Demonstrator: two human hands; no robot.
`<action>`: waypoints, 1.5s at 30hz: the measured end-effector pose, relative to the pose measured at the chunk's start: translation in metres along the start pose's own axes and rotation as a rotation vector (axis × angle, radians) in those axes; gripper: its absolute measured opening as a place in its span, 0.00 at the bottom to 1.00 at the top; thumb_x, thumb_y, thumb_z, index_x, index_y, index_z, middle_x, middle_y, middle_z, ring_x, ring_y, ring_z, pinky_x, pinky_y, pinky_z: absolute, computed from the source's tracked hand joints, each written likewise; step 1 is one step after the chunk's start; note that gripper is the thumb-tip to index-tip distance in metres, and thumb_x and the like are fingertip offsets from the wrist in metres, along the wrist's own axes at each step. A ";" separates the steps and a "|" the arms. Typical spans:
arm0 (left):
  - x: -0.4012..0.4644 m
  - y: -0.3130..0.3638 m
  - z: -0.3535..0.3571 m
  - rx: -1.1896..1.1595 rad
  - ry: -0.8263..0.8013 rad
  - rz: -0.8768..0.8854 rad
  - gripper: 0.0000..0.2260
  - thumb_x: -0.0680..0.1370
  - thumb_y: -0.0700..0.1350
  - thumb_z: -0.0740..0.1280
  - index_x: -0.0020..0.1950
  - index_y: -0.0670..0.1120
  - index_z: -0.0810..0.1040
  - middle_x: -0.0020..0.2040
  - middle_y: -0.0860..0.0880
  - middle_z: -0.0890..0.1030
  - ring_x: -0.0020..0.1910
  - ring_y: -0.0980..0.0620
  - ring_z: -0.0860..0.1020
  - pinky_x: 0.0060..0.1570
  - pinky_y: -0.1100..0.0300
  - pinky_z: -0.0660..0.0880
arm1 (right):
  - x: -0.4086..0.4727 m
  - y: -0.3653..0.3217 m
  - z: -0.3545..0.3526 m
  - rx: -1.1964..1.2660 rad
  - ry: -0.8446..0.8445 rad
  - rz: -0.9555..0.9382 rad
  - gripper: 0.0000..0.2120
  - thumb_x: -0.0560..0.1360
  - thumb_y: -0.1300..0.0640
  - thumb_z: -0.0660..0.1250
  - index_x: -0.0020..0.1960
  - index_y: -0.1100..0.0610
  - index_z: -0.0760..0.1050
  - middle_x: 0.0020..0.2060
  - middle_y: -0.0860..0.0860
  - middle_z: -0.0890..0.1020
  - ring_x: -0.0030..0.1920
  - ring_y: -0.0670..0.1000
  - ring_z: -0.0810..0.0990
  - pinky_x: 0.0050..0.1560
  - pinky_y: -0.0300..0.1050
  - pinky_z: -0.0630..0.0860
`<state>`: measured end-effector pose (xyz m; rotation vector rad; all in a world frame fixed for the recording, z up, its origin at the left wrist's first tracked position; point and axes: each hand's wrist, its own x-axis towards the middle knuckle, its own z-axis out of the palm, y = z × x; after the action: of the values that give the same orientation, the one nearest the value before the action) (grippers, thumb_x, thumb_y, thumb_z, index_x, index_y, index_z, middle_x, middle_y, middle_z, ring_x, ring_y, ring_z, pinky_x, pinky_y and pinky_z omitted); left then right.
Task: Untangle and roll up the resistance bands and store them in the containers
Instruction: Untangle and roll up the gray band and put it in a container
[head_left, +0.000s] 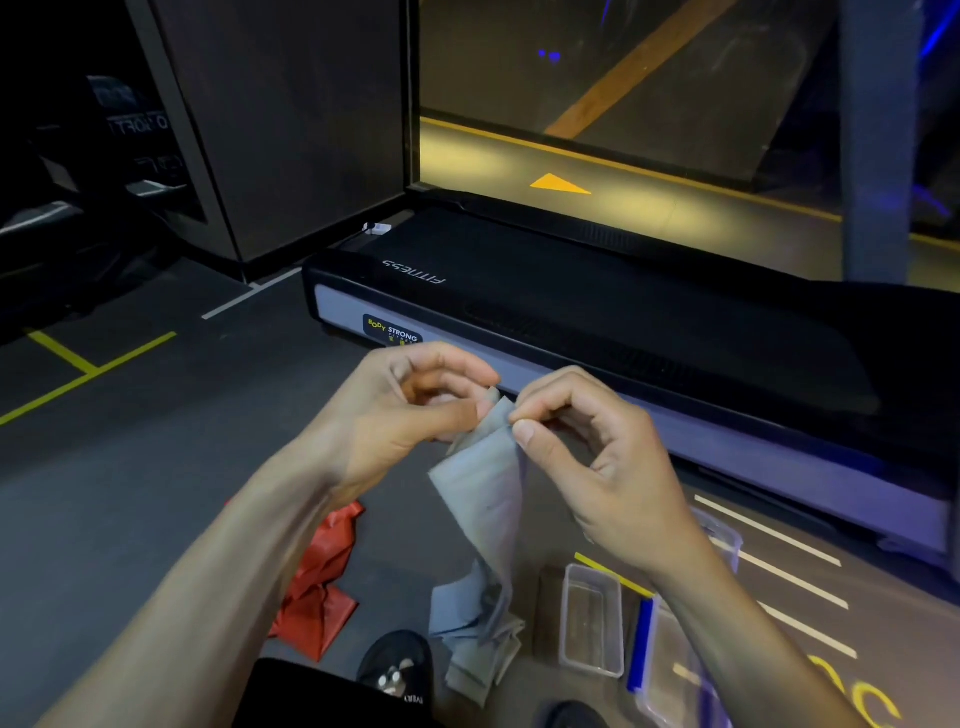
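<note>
A grey resistance band (485, 499) hangs from both hands, its lower end piled in folds on the floor. My left hand (410, 415) pinches the band's top edge between thumb and fingers. My right hand (587, 462) pinches the same top edge just to the right, thumb against forefinger. A red resistance band (322, 577) lies crumpled on the floor under my left forearm. A clear plastic container (592, 621) stands open on the floor at the lower right. Another clear container with a blue clip (641, 644) sits beside it, partly hidden by my right forearm.
A black treadmill base (597, 322) labelled Body Strong runs across the floor just beyond my hands. My feet in dark sandals (397, 665) show at the bottom edge. Dark gym flooring with yellow lines (88, 371) spreads to the left. A dark pillar (291, 130) rises behind.
</note>
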<state>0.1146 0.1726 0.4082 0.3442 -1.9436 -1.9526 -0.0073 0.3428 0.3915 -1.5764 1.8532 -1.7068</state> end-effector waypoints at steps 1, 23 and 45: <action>-0.001 0.000 0.000 -0.006 -0.007 0.005 0.11 0.71 0.34 0.76 0.50 0.45 0.85 0.41 0.46 0.84 0.42 0.45 0.74 0.40 0.62 0.76 | 0.000 0.000 0.000 0.003 0.005 0.005 0.04 0.78 0.68 0.70 0.47 0.61 0.80 0.46 0.50 0.82 0.50 0.56 0.82 0.52 0.52 0.79; -0.001 -0.003 0.003 0.012 -0.019 -0.015 0.12 0.69 0.40 0.76 0.51 0.42 0.85 0.41 0.41 0.85 0.34 0.52 0.76 0.37 0.62 0.75 | 0.000 -0.006 0.003 -0.156 0.026 0.007 0.07 0.77 0.67 0.71 0.45 0.56 0.80 0.42 0.47 0.81 0.47 0.54 0.80 0.48 0.50 0.77; -0.001 -0.003 0.006 0.030 -0.017 -0.028 0.08 0.73 0.35 0.74 0.52 0.39 0.84 0.41 0.42 0.85 0.35 0.54 0.78 0.36 0.64 0.75 | -0.002 -0.005 0.001 -0.165 0.040 0.014 0.07 0.77 0.66 0.71 0.45 0.55 0.80 0.42 0.48 0.81 0.47 0.53 0.81 0.48 0.50 0.77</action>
<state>0.1128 0.1780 0.4050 0.3661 -1.9908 -1.9521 -0.0026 0.3447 0.3944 -1.5934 2.0683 -1.6284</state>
